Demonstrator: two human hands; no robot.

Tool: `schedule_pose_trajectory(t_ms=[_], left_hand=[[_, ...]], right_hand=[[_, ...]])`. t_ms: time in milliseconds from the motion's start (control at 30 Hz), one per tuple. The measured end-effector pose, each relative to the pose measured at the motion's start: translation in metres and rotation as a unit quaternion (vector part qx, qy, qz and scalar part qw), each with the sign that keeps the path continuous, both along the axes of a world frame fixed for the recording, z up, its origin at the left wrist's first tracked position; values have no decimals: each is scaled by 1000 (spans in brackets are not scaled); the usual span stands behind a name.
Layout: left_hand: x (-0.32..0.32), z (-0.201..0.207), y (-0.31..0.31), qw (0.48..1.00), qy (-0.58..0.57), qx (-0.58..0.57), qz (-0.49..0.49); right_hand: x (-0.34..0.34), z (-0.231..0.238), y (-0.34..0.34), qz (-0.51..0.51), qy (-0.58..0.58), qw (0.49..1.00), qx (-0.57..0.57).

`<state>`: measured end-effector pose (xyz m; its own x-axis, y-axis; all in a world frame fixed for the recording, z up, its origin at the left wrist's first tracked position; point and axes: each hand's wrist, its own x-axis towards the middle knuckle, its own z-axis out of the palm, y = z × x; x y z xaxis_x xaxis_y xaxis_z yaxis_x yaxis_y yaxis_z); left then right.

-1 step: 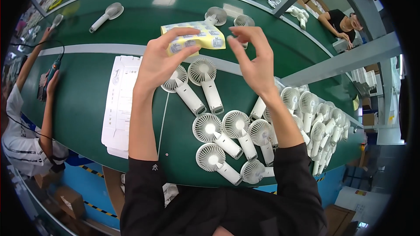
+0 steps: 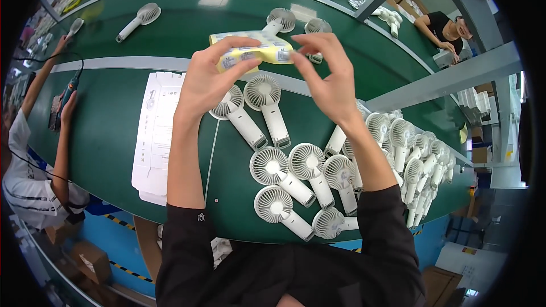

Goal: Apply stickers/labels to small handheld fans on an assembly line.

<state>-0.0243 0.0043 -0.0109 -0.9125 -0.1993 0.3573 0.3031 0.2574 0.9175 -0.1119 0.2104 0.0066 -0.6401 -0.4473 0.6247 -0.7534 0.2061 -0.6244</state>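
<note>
My left hand (image 2: 207,77) grips a yellow-backed sheet of printed stickers (image 2: 247,57) between thumb and fingers, and the sheet bends over. At the sheet's right edge is my right hand (image 2: 330,74). Its thumb tip meets or nearly meets that edge, while thumb and index finger stay apart. White handheld fans lie below the hands: one (image 2: 263,94) just under the sheet, another (image 2: 269,166) farther down, with several around them. Partly behind the sheet, one more fan (image 2: 281,21) rests on the far strip of the green table.
A white printed cardboard piece (image 2: 152,136) lies left of my left forearm. Many fans are heaped (image 2: 418,159) at the right. A grey metal beam (image 2: 443,77) crosses the right side. At the left, a co-worker holds a power tool (image 2: 65,99); another person (image 2: 443,31) sits far right.
My right hand has shifted slightly left, bringing its thumb and index fingertips to the sticker sheet's right edge. The right end of the sheet has curled a little. My left hand stays put.
</note>
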Motion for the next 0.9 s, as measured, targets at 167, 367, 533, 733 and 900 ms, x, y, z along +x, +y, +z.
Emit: schedule_pose_trajectory(t_ms=[167, 367, 533, 733, 900], left_hand=[[-8, -6, 7, 1000, -5, 13, -11], [-14, -16, 13, 1000, -8, -23, 3], [-20, -21, 10, 998, -8, 43, -51], [-24, -35, 4, 996, -40, 67, -48], [-30, -54, 1, 990, -15, -125, 62]], right_hand=[[-7, -3, -9, 36, 228, 971, 67], [-20, -19, -23, 91, 283, 953, 60], [-36, -33, -26, 78, 403, 911, 37], [-44, -45, -28, 116, 380, 917, 43], [-49, -41, -28, 143, 139, 979, -37]])
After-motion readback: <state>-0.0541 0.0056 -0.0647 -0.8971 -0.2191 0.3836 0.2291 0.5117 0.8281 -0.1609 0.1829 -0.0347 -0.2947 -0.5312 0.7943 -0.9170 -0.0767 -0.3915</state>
